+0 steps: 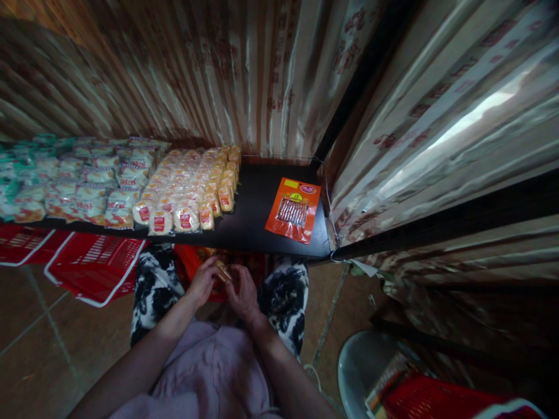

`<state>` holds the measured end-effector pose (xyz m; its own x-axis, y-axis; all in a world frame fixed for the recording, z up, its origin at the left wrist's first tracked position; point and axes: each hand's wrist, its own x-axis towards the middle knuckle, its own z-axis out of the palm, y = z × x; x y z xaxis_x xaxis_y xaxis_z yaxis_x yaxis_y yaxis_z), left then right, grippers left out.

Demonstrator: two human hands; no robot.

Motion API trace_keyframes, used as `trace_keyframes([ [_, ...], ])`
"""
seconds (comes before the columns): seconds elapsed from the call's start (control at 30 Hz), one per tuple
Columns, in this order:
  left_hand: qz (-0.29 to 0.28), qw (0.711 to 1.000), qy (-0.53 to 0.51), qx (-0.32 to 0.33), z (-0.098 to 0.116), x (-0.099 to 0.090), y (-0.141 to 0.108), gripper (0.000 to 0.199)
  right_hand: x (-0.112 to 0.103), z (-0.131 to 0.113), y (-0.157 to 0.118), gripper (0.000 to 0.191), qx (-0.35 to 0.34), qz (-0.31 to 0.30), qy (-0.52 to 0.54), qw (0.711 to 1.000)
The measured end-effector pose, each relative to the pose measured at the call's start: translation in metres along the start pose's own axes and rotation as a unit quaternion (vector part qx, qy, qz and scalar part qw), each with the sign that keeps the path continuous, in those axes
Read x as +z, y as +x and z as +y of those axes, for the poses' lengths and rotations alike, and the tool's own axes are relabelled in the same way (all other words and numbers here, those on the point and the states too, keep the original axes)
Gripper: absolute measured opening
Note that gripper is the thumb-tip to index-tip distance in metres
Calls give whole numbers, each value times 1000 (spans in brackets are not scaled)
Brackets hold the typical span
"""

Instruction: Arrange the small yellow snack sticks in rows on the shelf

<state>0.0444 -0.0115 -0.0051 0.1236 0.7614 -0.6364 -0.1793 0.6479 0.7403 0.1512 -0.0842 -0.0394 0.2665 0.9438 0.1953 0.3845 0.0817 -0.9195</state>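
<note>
Below the front edge of the black shelf, my left hand and my right hand meet over my lap. Between their fingers is a small gold-brown snack packet, gripped from both sides. Its print is too small to read, and I cannot tell whether it is one piece or several together. Beneath the hands lies an orange-red bag in a red container, partly hidden by the shelf and my arms. A flat orange snack pouch with a clear window rests on the shelf's right end.
On the black shelf stand rows of yellow-and-white wrapped snacks, white packs and green packs. Red baskets sit below left. A pale tub and another red basket are at lower right. Curtains hang behind.
</note>
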Motion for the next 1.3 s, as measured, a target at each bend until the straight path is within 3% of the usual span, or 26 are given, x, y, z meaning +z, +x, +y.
trace_keyframes([
  [0.47,-58,997,-41,-10,6,1,-5,48,3,4,-1,30,-7,-11,-41,999],
  [0.77,8,999,34,-26,7,1,-2,39,2,4,0,22,12,-51,-43,998],
  [0.9,31,997,62,-21,7,1,-4,36,4,8,-2,30,11,-69,-58,996],
  [1.3,26,991,129,27,7,5,-3,38,4,5,-3,34,26,-47,-82,995],
])
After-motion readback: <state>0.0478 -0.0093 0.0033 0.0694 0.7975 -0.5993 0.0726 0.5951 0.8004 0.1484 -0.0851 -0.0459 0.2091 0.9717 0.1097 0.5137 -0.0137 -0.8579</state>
